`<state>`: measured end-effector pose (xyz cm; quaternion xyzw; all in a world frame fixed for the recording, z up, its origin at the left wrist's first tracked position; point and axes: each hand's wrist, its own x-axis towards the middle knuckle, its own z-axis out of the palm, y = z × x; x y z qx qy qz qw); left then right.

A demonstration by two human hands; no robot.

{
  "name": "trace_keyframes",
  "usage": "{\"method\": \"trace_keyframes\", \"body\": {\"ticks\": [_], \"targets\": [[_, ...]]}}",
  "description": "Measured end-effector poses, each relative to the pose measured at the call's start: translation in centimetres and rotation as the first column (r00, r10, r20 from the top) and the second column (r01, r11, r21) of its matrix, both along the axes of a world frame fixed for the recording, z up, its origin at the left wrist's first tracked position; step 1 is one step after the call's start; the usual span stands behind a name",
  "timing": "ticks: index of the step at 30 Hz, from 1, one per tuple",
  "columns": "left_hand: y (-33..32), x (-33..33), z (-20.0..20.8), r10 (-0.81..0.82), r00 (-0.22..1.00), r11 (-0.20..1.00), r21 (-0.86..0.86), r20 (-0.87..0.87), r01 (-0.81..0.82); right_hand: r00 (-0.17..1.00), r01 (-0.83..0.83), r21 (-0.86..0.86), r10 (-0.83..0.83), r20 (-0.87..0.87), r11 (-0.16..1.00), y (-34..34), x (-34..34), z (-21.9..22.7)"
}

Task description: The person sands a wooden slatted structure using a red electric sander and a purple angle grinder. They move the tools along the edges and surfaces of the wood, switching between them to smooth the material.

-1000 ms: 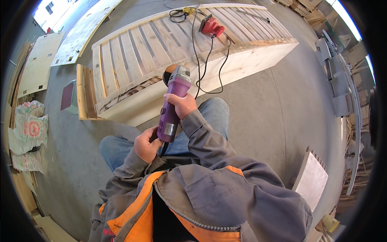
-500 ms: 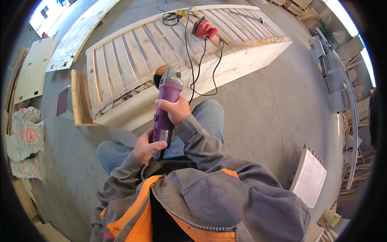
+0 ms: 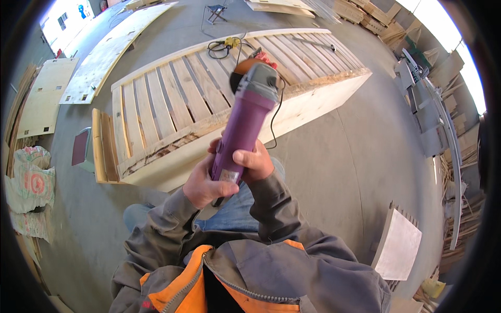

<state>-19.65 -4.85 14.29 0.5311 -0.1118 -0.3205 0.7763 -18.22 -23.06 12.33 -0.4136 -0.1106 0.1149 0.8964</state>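
Both my hands hold a purple angle grinder point(image 3: 243, 120) with a grey metal head and an orange-brown disc point(image 3: 241, 73) at its far end. My left hand point(image 3: 204, 180) wraps the rear of the body near a silver label. Further up, my right hand point(image 3: 255, 163) grips the body from the right side. The grinder is tilted up and hangs in front of a slatted wooden frame point(image 3: 172, 94), apart from it. Behind the grinder's head, a red power tool point(image 3: 265, 57) lies on the slats, mostly hidden.
A yellow connector point(image 3: 231, 43) with black cable lies on the slats, and a long metal clamp point(image 3: 313, 43) lies farther right. A folding stool point(image 3: 215, 13) stands beyond. Large boards point(image 3: 117, 52) lie at left near white sacks point(image 3: 30, 180). A pale panel point(image 3: 399, 245) stands at right.
The grinder has come up closer to the camera and moved right, and now covers most of the red tool. My right hand has shifted lower on its body. The view has tilted up slightly.
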Motion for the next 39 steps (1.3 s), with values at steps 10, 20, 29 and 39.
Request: {"method": "trace_keyframes", "body": {"ticks": [10, 20, 29, 39], "targets": [[-0.2, 0.1, -4.0, -0.137, 0.98, 0.989, -0.084, -0.147, 0.126, 0.974, 0.145, -0.001, -0.143, -0.178, 0.989, -1.2, -0.1, -2.5], [3.5, -0.7, -4.8, -0.107, 0.965, 0.871, 0.491, 0.238, -0.025, 0.927, 0.358, 0.163, -0.328, -0.183, 0.919, -5.9, 3.4, -2.2], [13.7, 13.5, 3.8, -0.439, 0.128, 0.466, 0.347, 0.889, -0.814, 0.811, 0.585, 0.122, -0.578, -0.086, 0.802, -15.8, 5.8, 1.6], [12.4, 27.0, -3.0, -0.367, 0.262, 0.398, 0.405, 0.893, -0.824, 0.732, 0.672, -0.123, -0.68, -0.035, 0.73, -17.7, 12.5, 1.5]]}}
